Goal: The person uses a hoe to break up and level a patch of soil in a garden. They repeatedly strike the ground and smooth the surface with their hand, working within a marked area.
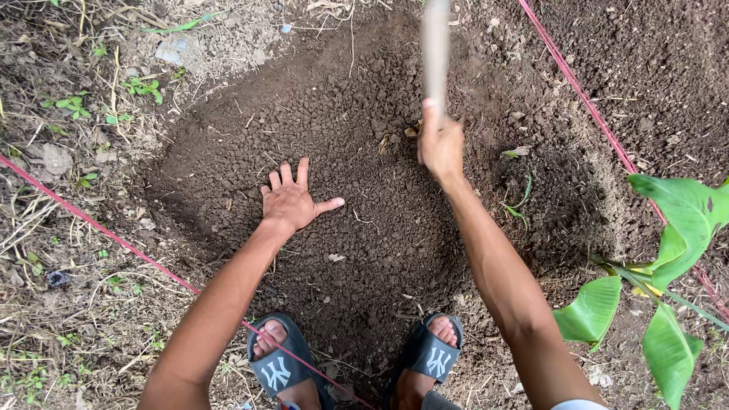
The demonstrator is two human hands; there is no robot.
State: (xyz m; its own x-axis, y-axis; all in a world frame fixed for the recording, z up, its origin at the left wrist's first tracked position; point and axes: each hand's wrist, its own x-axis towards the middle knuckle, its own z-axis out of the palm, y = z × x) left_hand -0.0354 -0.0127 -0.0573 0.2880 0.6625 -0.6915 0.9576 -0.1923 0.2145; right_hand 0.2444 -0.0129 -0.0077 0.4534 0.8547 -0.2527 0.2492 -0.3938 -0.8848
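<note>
Stick point(435, 53) (blurred) in right hand point(440, 144), left hand point(292, 201) on soil point(364, 250), red cords point(577, 87) flanking

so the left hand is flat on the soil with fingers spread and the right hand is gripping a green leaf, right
Not quite. The left hand is flat on the soil with its fingers spread, but the right hand grips a pale, blurred stick, not a green leaf. The head view shows the leaves lying off to the right, untouched.
</note>
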